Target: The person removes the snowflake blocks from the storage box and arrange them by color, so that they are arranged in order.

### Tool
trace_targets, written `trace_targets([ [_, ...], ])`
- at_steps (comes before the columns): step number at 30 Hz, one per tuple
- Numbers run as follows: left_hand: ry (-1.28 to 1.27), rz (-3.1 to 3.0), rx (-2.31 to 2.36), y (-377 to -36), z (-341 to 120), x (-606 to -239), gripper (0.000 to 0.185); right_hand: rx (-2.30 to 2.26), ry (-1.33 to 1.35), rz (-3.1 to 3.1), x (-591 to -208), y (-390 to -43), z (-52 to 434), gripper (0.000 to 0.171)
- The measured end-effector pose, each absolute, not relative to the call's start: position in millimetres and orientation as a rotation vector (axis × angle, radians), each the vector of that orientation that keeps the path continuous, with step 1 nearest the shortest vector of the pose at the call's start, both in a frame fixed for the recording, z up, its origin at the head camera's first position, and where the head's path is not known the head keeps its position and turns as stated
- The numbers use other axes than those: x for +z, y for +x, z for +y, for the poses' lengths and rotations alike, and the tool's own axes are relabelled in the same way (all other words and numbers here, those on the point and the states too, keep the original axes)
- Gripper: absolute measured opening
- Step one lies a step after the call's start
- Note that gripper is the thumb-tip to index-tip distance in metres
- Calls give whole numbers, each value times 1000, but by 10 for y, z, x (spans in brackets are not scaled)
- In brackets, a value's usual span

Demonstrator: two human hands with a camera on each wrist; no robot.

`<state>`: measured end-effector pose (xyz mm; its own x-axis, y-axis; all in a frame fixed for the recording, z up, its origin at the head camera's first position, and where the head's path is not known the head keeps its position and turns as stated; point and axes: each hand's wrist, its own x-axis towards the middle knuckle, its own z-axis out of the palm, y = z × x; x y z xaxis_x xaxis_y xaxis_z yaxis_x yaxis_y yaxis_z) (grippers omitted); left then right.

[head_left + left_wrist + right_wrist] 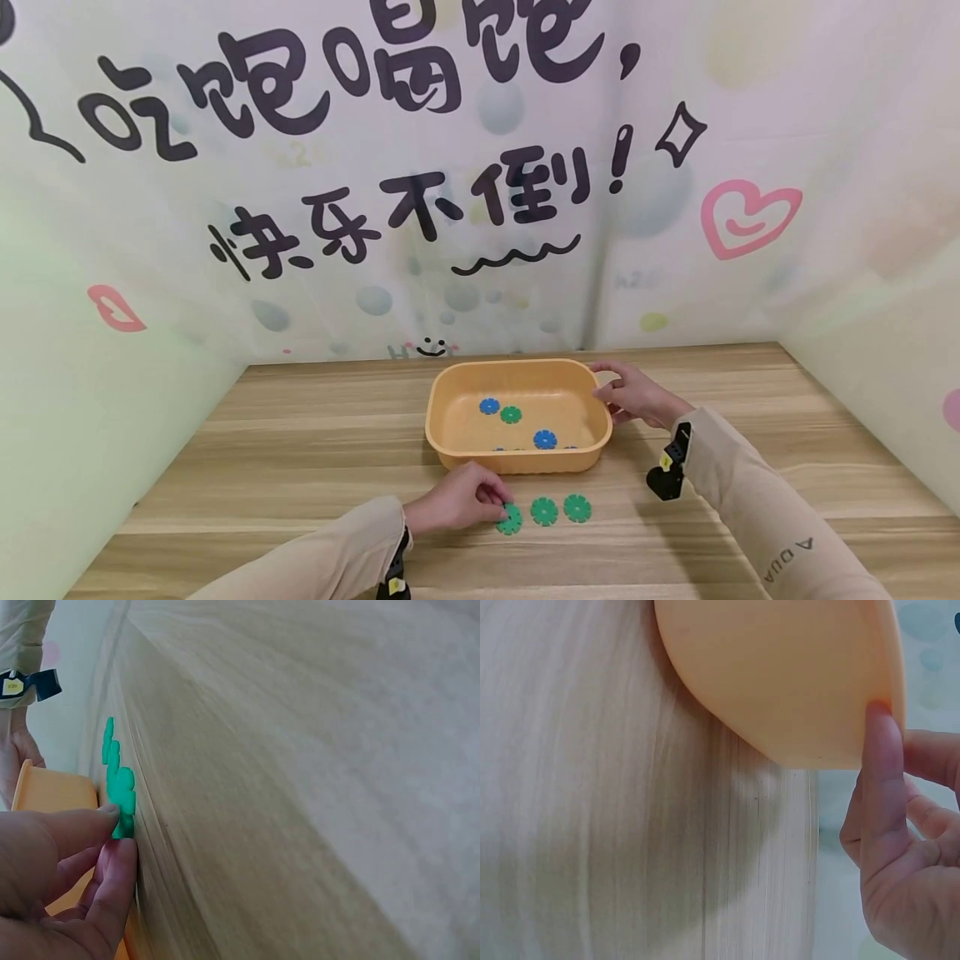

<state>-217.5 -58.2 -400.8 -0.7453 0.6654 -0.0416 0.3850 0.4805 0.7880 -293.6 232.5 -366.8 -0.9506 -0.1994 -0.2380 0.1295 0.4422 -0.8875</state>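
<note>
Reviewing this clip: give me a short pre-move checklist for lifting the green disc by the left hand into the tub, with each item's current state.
1. Left hand pinches the nearest green disc: ok.
2. Disc off the table: not ok, it lies flat.
3. Right hand steadies the tub at its rim: ok.
4. Tub upright and open: ok.
5. Other two green discs apart from the pinched one: cannot tell, they lie close.
</note>
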Motion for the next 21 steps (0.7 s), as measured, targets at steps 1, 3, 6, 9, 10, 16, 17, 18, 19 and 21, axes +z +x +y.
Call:
trace_targets([
  [1,887,2384,1147,-2171,-585,-4003,7,-1507,-57,2393,-3666,-2937,2323,46],
  [3,890,2368,1154,-2168,-593,-3998,8,-1501,-55,2394,-3661,-2936,2319,46],
  [6,898,2347,1150,-2166,-605,-4002,12,-1498,-54,2394,-3655,-2930,2316,47],
  [9,918,2334,1122,-2164,-605,-4005,18,-1501,-54,2391,-3652,-2924,2318,47],
  [10,930,2336,1108,-2163,-601,-4005,19,-1501,-53,2391,-3653,-2923,2318,47],
  [16,1005,2385,1022,-2160,-583,-4011,22,-1498,-52,2390,-3651,-2924,2313,46],
  [17,1019,2393,1008,-2163,-581,-4013,22,-1497,-52,2389,-3650,-2924,2312,46],
  [18,1033,2401,996,-2167,-580,-4013,22,-1498,-51,2387,-3651,-2925,2313,46],
  [19,1046,2406,984,-2171,-579,-4012,22,-1499,-50,2385,-3650,-2926,2313,46],
  [21,1070,2413,960,-2176,-578,-4006,23,-1499,-49,2382,-3651,-2927,2314,47],
])
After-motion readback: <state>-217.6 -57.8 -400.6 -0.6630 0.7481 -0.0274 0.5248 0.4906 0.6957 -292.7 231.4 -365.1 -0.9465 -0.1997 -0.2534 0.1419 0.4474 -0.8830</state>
